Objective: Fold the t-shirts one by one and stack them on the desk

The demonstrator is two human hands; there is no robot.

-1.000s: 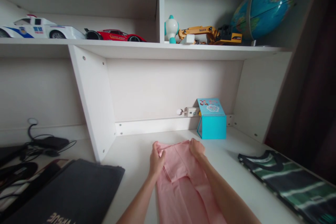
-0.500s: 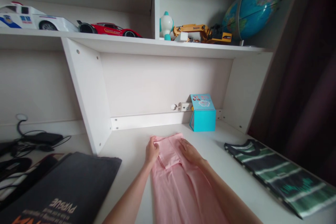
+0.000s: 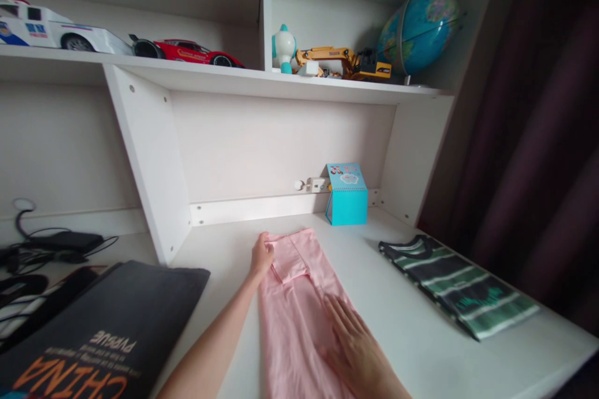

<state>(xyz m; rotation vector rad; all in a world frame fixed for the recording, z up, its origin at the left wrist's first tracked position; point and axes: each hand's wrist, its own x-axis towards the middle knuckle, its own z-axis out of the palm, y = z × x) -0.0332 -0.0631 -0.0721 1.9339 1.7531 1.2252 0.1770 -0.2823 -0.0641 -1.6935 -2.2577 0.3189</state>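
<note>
A pink garment point(image 3: 294, 299) lies folded into a long strip on the white desk point(image 3: 397, 318), running away from me. My left hand point(image 3: 261, 257) pinches its far left corner, fingers closed on the cloth. Flat on the middle of the strip rests my right hand point(image 3: 352, 341), fingers stretched out and pressing down, holding nothing.
A folded green-and-black striped shirt point(image 3: 456, 287) lies to the right. A dark folded cloth with lettering point(image 3: 98, 336) is at lower left, with cables point(image 3: 42, 249) behind it. A teal box point(image 3: 346, 202) stands at the back wall. Toy cars, an excavator and a globe point(image 3: 418, 31) sit on the shelf above.
My right hand left the garment's far right corner and slid back toward me along the cloth, opening flat. My left hand stayed on the far left corner. The view swung slightly right.
</note>
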